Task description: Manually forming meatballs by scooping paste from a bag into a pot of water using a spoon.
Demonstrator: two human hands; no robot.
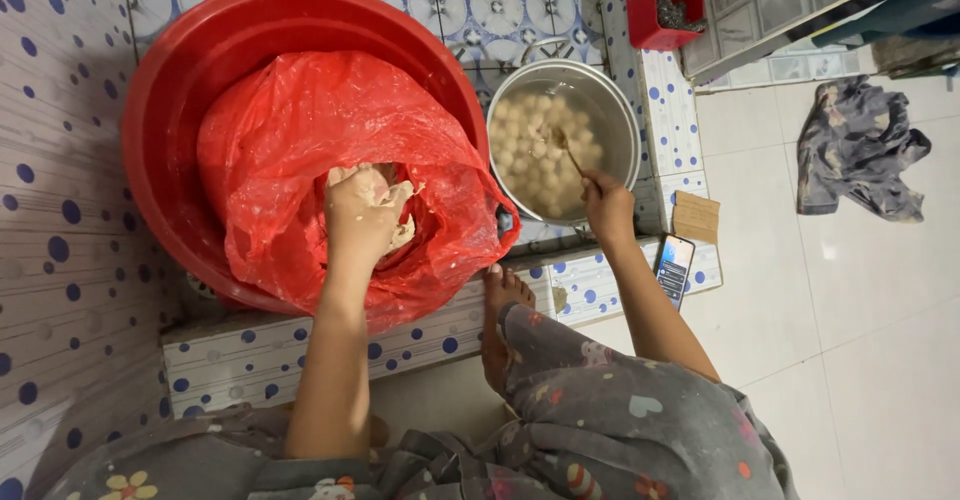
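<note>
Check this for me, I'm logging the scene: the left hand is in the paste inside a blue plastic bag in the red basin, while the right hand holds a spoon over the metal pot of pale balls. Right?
Not quite. The head view shows the plastic bag is red, not blue. The rest stands: the left hand is in the paste in the red basin, and the right hand holds a spoon over the metal pot of pale balls.

left hand [365,210] curled shut in a full-fisted grip, right hand [608,205] pinched closed, both arms outstretched

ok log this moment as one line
left hand: gripping dough in red plastic bag | right hand: holding spoon in metal pot of dough balls
</note>
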